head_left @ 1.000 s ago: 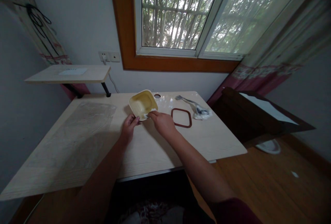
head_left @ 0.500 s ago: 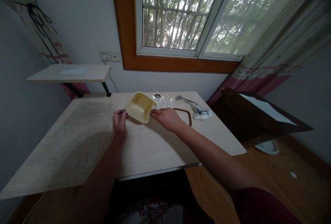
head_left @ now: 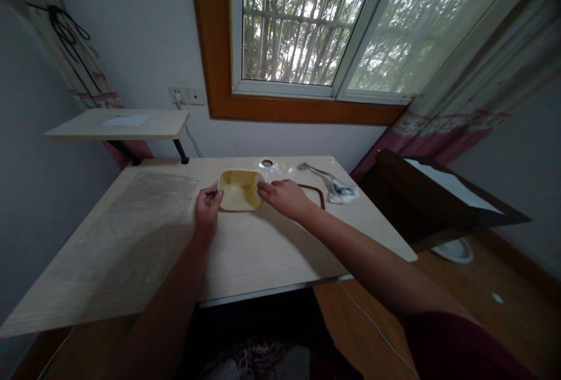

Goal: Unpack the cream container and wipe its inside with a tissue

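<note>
A pale yellow rounded rectangular plastic box point(head_left: 240, 200) is between my hands over the table, its hollow inside facing me. My left hand point(head_left: 207, 207) is closed on its left rim, thumb in front. At the right rim, my right hand point(head_left: 283, 196) has its fingers pinched together on the edge. What else those right fingers may hold is hidden. Just beyond my right hand lies a reddish-brown rounded frame point(head_left: 323, 199), partly covered by the hand.
A clear plastic bag with dark items point(head_left: 340, 191) lies at the back right of the table point(head_left: 263, 257). Thin clear plastic sheeting point(head_left: 144, 210) covers the left side. A raised shelf point(head_left: 153, 125) stands back left; a dark cabinet point(head_left: 421, 199) is beyond the right edge.
The yellow box has turned from a slanted position to nearly level, its right side rising relative to its left. My left hand has shifted slightly right. Both hands keep hold of the box.
</note>
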`<state>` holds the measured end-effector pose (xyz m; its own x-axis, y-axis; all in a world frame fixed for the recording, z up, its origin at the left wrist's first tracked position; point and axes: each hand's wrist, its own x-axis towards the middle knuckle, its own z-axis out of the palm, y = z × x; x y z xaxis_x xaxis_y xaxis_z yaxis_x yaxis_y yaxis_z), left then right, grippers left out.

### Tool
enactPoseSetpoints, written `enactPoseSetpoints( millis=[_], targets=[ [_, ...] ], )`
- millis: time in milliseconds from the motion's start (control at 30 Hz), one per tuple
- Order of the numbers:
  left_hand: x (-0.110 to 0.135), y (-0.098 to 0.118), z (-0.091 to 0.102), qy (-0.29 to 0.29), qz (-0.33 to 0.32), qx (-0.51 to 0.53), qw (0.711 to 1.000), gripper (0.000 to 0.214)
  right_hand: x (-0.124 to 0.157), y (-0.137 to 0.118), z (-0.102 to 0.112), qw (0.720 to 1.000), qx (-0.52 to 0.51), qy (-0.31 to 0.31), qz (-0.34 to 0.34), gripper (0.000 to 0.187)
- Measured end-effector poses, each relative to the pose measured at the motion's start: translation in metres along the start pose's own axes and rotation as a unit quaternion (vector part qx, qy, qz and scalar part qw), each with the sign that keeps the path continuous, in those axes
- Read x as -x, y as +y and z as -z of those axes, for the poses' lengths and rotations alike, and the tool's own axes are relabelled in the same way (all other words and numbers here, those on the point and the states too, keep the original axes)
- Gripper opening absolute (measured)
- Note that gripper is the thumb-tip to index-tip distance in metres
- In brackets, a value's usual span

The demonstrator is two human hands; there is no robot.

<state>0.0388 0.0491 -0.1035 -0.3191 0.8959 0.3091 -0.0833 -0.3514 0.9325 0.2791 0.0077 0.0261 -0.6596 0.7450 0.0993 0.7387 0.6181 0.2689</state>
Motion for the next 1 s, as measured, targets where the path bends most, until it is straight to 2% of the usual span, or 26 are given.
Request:
enactPoseSetpoints(
  millis=[100,333,467,667,800,1000],
  targets=[
    [0.001,-0.001,-0.001,-0.015,0.012,0.006,1.0,0.033,0.002,0.001,-0.005,1.0,0.012,-0.003,-0.012,0.027],
    [0.004,0.001,-0.002,-0.06,0.061,0.01,0.996,0.033,0.005,0.002,-0.017,0.998,-0.032,0.015,-0.047,0.03],
    [0.004,0.001,-0.003,-0.069,0.073,0.009,0.995,0.033,0.006,0.004,-0.02,0.997,-0.049,0.021,-0.061,0.031],
    [0.007,0.006,-0.005,-0.078,0.08,0.018,0.994,0.032,0.008,0.0,-0.025,0.997,-0.019,0.018,-0.069,0.032],
    [0.01,0.012,-0.006,-0.074,0.067,-0.008,0.995,0.031,0.01,-0.009,-0.027,0.996,-0.004,0.001,-0.087,0.035],
    [0.013,0.017,-0.009,-0.073,0.061,-0.064,0.993,0.033,0.013,-0.027,-0.027,0.989,0.003,-0.064,-0.135,0.039]
  ],
)
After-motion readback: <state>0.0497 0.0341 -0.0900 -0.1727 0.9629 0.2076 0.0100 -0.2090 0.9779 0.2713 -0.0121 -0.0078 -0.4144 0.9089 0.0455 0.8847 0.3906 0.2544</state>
